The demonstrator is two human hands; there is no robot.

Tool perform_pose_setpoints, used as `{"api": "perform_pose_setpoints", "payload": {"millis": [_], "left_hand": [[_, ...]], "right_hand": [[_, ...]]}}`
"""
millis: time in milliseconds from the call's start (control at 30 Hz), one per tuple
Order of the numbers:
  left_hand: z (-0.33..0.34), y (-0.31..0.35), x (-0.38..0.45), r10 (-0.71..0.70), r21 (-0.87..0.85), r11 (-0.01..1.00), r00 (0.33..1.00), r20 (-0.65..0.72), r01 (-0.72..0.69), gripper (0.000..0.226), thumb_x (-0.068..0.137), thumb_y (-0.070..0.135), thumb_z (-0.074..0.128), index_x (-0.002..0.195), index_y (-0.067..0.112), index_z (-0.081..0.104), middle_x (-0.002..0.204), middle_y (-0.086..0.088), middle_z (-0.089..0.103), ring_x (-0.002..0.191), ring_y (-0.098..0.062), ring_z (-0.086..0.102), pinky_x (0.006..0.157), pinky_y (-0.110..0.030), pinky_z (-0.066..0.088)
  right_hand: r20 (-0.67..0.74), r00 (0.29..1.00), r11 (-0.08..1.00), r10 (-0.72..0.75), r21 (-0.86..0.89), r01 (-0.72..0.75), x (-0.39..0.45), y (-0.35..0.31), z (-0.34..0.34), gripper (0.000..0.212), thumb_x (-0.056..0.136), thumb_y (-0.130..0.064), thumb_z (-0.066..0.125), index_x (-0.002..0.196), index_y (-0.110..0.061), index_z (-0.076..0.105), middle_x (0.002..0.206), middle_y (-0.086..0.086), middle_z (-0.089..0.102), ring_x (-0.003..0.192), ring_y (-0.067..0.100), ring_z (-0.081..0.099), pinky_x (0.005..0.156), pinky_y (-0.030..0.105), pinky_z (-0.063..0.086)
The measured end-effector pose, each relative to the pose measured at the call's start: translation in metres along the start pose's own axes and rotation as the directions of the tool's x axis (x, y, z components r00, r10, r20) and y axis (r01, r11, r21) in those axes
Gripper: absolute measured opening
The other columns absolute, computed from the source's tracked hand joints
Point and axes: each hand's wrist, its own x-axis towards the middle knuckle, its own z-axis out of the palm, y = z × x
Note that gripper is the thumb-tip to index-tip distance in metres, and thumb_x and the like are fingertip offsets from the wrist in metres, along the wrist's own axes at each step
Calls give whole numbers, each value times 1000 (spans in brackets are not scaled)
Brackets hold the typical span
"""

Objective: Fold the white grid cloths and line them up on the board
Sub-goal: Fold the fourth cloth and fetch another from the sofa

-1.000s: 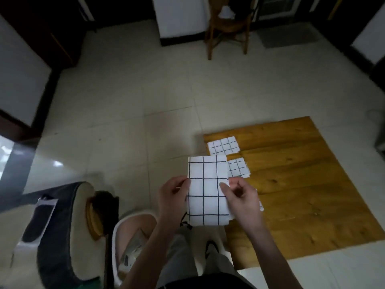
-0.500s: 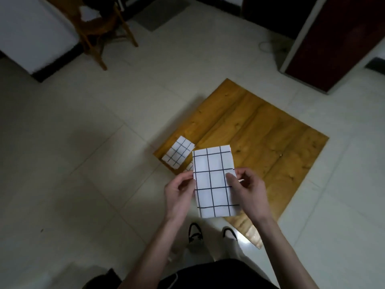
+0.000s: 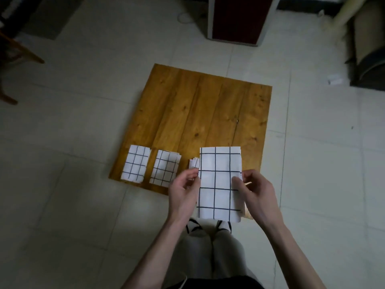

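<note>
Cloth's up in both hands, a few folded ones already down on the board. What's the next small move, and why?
Probably fold the held cloth in half once more. Pinched by the left hand and right hand, it looks longer than the two folded cloths on the board; a third peeks out behind it.

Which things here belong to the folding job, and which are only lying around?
Belong to the job:
held cloth, in left hand and right hand
folded cloths
board

Only lying around:
dark red cabinet
chair leg
</note>
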Motion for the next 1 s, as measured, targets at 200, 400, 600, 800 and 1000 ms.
{"api": "perform_pose_setpoints", "payload": {"millis": [200,400,600,800,1000], "left_hand": [[45,-54,23,2,62,998,999,35,-4,24,97,6,71,119,15,75,111,7,76,106,-3,71,90,-16,55],[82,-122,51,-19,116,993,999,32,15,21,97,6,71,114,18,74,107,8,75,99,1,69,84,-11,53],[116,-182,77,-69,210,976,997,42,58,29,99,5,68,122,22,70,114,12,70,104,0,67,87,-9,52],[149,-222,92,-43,298,954,997,57,24,33,98,4,68,122,26,68,108,19,66,99,2,66,82,-9,53],[168,-252,101,89,461,879,992,92,-122,30,98,8,68,126,20,69,109,14,63,95,5,62,76,-8,52]], "right_hand": [[-90,992,996,89,4,-89,11,76,-1,10,97,-29,69,89,-23,66,86,-6,72,75,16,66,61,23,50],[-103,987,992,120,-18,-122,37,156,7,8,97,-26,70,93,-22,64,87,-7,70,80,8,66,67,21,52],[-122,983,989,136,-42,-142,72,218,14,7,96,-24,71,92,-24,65,87,-8,70,77,9,66,61,20,51],[-155,981,976,114,-165,-139,102,272,16,6,100,-35,65,100,-30,63,88,-14,71,72,8,66,58,30,54],[-220,974,922,49,-364,-129,121,310,21,8,99,-32,64,99,-25,60,79,-8,68,69,13,64,62,40,56]]}}
